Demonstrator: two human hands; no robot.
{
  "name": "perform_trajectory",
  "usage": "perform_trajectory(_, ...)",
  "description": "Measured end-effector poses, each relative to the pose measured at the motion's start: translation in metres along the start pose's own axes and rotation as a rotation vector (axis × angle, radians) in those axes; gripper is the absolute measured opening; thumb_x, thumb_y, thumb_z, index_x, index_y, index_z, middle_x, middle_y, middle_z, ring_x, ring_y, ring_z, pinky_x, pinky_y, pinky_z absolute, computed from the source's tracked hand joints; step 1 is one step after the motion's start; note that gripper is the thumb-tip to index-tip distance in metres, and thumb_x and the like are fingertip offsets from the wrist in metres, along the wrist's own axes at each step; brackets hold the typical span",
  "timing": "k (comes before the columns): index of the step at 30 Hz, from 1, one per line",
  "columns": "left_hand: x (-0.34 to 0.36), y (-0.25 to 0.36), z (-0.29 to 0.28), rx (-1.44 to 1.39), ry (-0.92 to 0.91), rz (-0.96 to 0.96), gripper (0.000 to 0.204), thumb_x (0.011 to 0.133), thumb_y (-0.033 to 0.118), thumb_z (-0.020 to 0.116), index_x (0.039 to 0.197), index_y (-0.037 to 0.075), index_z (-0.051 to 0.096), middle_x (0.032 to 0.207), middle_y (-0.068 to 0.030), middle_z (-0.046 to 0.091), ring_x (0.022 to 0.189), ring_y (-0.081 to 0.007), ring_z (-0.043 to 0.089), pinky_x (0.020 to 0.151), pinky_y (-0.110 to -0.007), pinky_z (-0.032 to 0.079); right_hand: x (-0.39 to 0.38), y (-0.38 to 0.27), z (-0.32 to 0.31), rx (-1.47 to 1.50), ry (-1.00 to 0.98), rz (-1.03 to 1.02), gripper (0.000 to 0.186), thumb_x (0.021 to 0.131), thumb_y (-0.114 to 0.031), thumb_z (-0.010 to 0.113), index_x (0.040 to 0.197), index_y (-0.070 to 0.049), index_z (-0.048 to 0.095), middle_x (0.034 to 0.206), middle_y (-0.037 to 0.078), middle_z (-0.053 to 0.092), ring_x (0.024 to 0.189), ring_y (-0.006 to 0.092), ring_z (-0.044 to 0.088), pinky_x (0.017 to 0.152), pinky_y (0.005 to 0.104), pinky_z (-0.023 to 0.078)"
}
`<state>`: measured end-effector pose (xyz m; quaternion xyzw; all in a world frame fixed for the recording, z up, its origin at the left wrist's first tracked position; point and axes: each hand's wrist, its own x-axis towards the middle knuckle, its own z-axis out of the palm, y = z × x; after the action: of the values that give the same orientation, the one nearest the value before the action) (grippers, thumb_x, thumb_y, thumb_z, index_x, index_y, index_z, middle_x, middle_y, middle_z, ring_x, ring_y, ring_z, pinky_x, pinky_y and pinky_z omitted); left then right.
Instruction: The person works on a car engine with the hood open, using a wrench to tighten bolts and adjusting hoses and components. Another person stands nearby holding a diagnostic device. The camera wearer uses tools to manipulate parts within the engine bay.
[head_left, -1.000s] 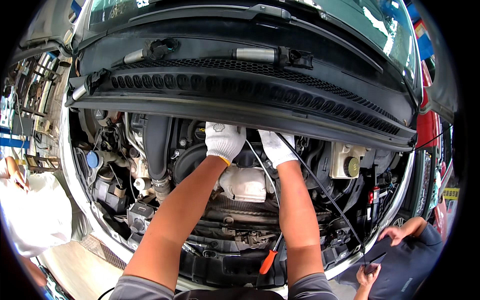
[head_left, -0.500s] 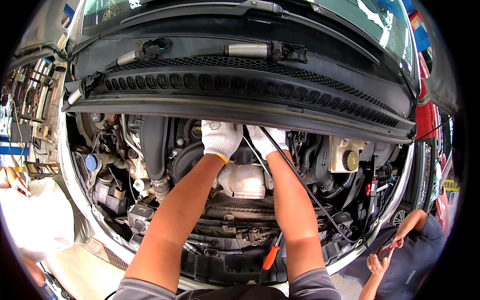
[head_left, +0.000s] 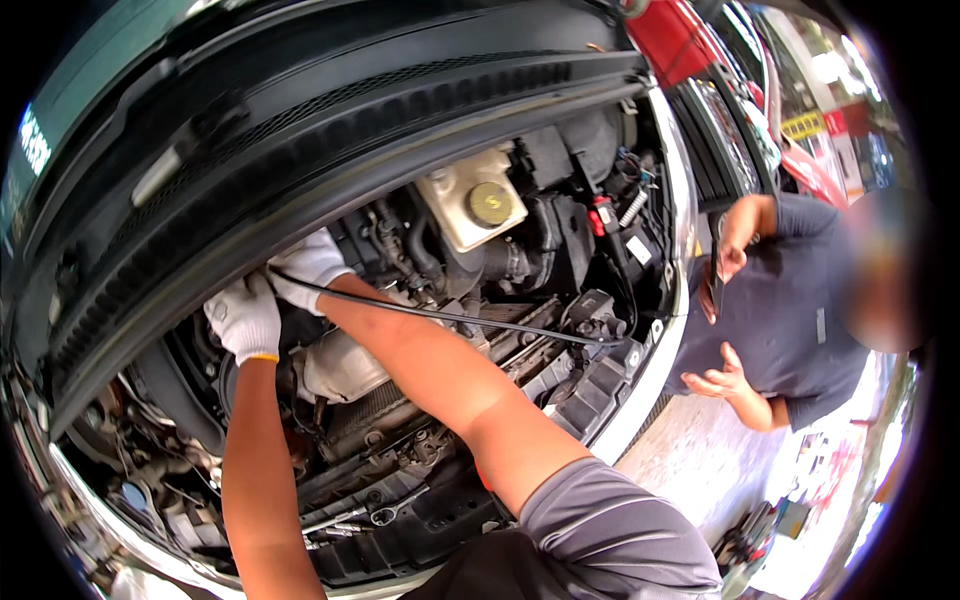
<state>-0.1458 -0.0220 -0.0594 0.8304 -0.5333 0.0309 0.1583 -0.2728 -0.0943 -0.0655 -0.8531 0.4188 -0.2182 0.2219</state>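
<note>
Both my hands reach into the engine bay below the black cowl panel. My left hand, in a white knit glove with a yellow cuff edge, is close under the panel's edge. Right beside it is my right hand, gloved in white too. The panel's edge and shadow hide the fingers of both, so what they hold does not show. A thin black rod slants from near my hands across my right forearm toward the front right corner. A pale metal engine part sits below my wrists.
A cream fluid reservoir with a yellowish cap stands at the right. Ignition coils lie on the cowl, one with a silver body. A ratcheting wrench rests on the front crossmember. Beyond the right fender, a person in a dark shirt holds a phone.
My view has swung to the right and tilted. Both hands stay under the cowl edge. The person at the right now has one hand off the phone, palm open.
</note>
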Motion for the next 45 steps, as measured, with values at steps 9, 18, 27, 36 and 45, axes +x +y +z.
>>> perform_trajectory(9,0.002,-0.01,0.004,-0.057,0.138,0.11,0.035,0.098,0.03,0.062,0.115,0.004,0.078,0.116,-0.0225,0.076,0.112,-0.0401,0.069,0.102,-0.047,0.052,0.016,0.006,0.053,1.206,0.29,0.253,0.042,0.097,0.002,0.068,0.133,-0.008,0.05,0.118,0.006,0.068,0.115,0.0169,0.066,0.095,0.03,0.057)
perform_trajectory(18,0.004,0.005,0.0,-0.15,0.039,0.147,0.031,0.097,0.017,0.06,0.118,0.001,0.077,0.129,-0.0196,0.072,0.124,-0.0395,0.063,0.109,-0.047,0.048,0.015,0.027,0.072,0.914,0.31,0.102,0.031,0.103,-0.027,0.056,0.125,-0.009,0.069,0.126,0.004,0.072,0.124,0.0215,0.061,0.114,0.0311,0.041)
perform_trajectory(27,0.008,-0.023,0.002,-0.069,0.044,0.227,0.033,0.099,0.019,0.063,0.124,0.002,0.074,0.131,-0.018,0.071,0.129,-0.0384,0.059,0.117,-0.047,0.042,-0.001,-0.017,0.008,0.344,0.187,0.074,0.026,0.099,-0.025,0.053,0.113,-0.011,0.071,0.12,0.006,0.072,0.12,0.0278,0.06,0.114,0.0368,0.039)
perform_trajectory(36,0.009,-0.012,-0.014,0.026,-0.111,0.471,0.043,0.102,0.024,0.057,0.139,0.002,0.062,0.141,-0.0233,0.065,0.133,-0.043,0.056,0.119,-0.053,0.037,0.01,0.023,0.083,0.056,0.553,-0.046,0.02,0.094,-0.024,0.058,0.098,-0.011,0.072,0.108,0.004,0.073,0.109,0.026,0.061,0.112,0.04,0.042)
perform_trajectory(45,0.02,-0.012,0.0,0.363,-0.2,0.382,0.049,0.105,0.029,0.052,0.149,0.008,0.056,0.149,-0.0217,0.059,0.138,-0.0406,0.054,0.118,-0.05,0.038,0.009,0.003,0.051,0.189,0.232,0.138,0.032,0.098,-0.028,0.052,0.11,-0.013,0.077,0.132,0.009,0.07,0.13,0.0251,0.056,0.124,0.0403,0.032)
